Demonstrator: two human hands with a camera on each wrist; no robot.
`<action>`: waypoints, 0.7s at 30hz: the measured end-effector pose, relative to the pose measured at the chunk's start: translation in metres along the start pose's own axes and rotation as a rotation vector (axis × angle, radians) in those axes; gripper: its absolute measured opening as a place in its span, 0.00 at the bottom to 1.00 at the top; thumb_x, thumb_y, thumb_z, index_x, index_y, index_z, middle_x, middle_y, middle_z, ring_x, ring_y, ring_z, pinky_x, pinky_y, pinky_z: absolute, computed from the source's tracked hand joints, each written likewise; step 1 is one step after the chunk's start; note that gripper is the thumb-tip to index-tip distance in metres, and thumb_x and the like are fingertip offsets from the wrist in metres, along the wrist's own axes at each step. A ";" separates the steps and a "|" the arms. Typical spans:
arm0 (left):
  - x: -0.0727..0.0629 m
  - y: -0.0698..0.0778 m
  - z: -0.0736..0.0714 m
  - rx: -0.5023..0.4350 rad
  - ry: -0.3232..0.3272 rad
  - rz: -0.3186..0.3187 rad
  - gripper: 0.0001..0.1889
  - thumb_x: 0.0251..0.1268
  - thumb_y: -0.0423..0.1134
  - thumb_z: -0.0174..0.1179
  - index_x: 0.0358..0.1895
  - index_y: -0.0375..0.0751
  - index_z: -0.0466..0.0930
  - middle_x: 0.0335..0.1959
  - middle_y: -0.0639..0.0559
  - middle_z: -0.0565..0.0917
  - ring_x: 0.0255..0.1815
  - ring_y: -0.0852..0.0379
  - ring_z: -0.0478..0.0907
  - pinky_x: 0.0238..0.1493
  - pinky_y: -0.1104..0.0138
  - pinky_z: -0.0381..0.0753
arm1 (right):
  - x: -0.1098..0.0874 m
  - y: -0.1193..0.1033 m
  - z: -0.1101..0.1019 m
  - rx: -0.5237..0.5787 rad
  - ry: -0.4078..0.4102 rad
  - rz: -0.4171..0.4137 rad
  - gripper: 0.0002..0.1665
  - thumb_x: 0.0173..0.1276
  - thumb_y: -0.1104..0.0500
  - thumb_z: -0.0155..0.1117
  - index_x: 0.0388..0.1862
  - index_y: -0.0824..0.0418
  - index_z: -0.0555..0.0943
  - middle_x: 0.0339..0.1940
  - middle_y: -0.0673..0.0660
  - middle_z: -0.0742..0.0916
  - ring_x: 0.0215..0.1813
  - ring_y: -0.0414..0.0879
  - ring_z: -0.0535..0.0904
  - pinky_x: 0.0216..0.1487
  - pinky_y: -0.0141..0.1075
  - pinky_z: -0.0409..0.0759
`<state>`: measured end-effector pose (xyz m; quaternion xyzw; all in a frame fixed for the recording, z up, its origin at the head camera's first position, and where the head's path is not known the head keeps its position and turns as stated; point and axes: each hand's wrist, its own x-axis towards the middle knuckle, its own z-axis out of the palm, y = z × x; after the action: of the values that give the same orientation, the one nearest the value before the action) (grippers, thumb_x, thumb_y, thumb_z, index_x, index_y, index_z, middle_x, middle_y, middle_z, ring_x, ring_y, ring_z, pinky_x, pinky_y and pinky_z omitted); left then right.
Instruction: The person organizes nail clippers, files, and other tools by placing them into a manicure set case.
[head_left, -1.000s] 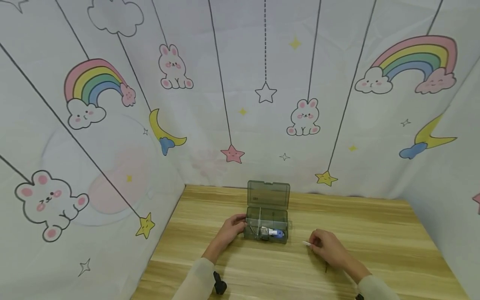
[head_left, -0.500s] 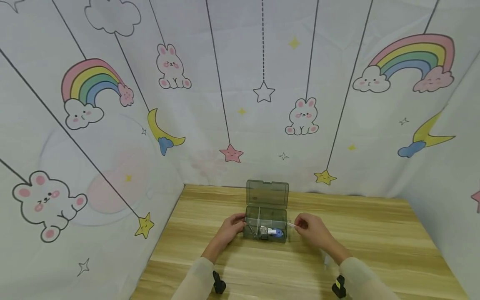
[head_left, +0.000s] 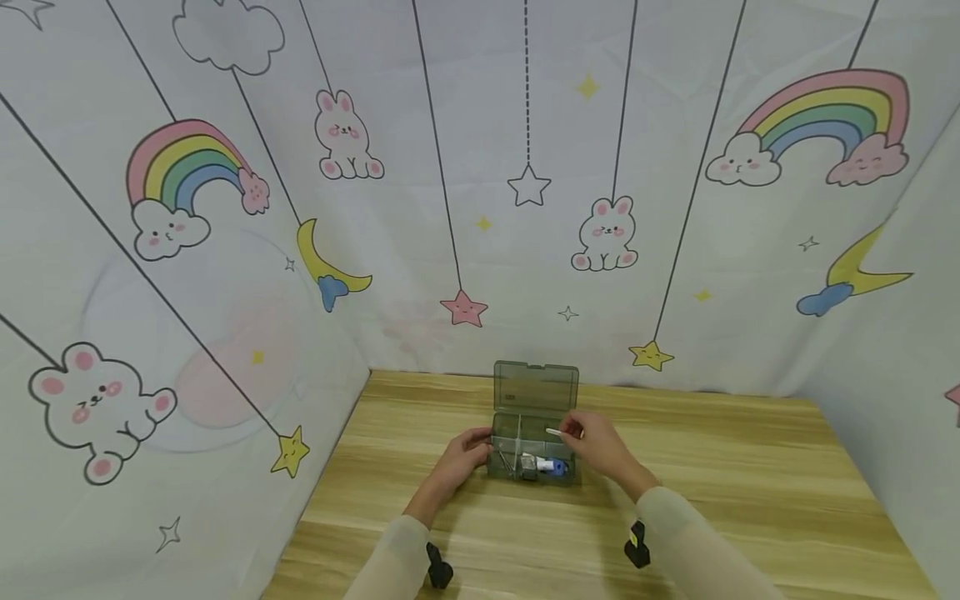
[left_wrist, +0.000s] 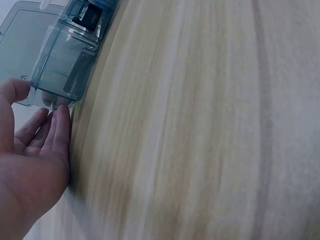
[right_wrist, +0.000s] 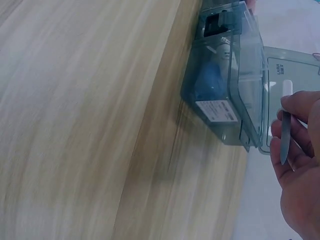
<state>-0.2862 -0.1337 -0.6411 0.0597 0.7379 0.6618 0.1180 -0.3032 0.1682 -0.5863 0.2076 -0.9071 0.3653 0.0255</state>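
The right hand has moved in above the rear section of the plastic box; its grip, closed, pinches a slim white-handled tool; the left hand, fingers loosely extended, touches the box's side; work now appears centred there.

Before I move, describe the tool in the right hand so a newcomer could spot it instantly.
On the wooden table stands a see-through box, lid open. Over its back right compartment in the head view, the right hand pinches a slim tool. Unlike the box's contents, it is held aloft, showing a white handle and pointed grey blade.
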 end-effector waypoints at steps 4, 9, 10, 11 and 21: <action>0.000 0.000 -0.001 0.003 -0.002 0.002 0.27 0.81 0.34 0.53 0.77 0.26 0.66 0.73 0.28 0.72 0.74 0.34 0.72 0.68 0.51 0.79 | 0.008 -0.004 0.006 -0.001 0.026 -0.008 0.05 0.71 0.67 0.72 0.37 0.58 0.85 0.32 0.46 0.84 0.35 0.39 0.78 0.38 0.37 0.81; -0.002 0.001 -0.001 0.007 -0.006 0.006 0.28 0.81 0.35 0.54 0.77 0.26 0.66 0.74 0.27 0.72 0.74 0.33 0.72 0.68 0.49 0.79 | 0.015 -0.006 0.016 0.001 0.038 -0.026 0.05 0.69 0.68 0.73 0.35 0.60 0.85 0.32 0.47 0.84 0.34 0.39 0.79 0.37 0.36 0.83; -0.002 0.001 -0.001 0.009 -0.007 0.007 0.28 0.81 0.36 0.54 0.77 0.25 0.65 0.74 0.27 0.72 0.73 0.33 0.72 0.68 0.49 0.79 | 0.016 -0.006 0.018 0.002 0.035 -0.029 0.05 0.69 0.68 0.72 0.35 0.60 0.85 0.32 0.47 0.85 0.34 0.39 0.79 0.37 0.35 0.83; -0.003 0.002 0.000 0.009 -0.006 0.004 0.28 0.81 0.36 0.54 0.77 0.26 0.65 0.74 0.27 0.72 0.74 0.33 0.72 0.68 0.49 0.78 | 0.017 -0.006 0.020 0.001 0.031 -0.030 0.05 0.69 0.68 0.72 0.35 0.61 0.85 0.32 0.47 0.85 0.34 0.39 0.79 0.38 0.35 0.83; -0.001 0.001 0.000 0.005 -0.005 0.007 0.27 0.81 0.35 0.54 0.77 0.26 0.66 0.73 0.28 0.72 0.73 0.35 0.72 0.68 0.51 0.79 | 0.020 -0.010 0.028 0.002 0.029 -0.021 0.09 0.69 0.68 0.74 0.33 0.56 0.84 0.32 0.47 0.84 0.33 0.39 0.79 0.37 0.35 0.82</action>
<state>-0.2850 -0.1339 -0.6396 0.0641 0.7390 0.6603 0.1173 -0.3146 0.1360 -0.5965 0.2116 -0.9040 0.3690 0.0422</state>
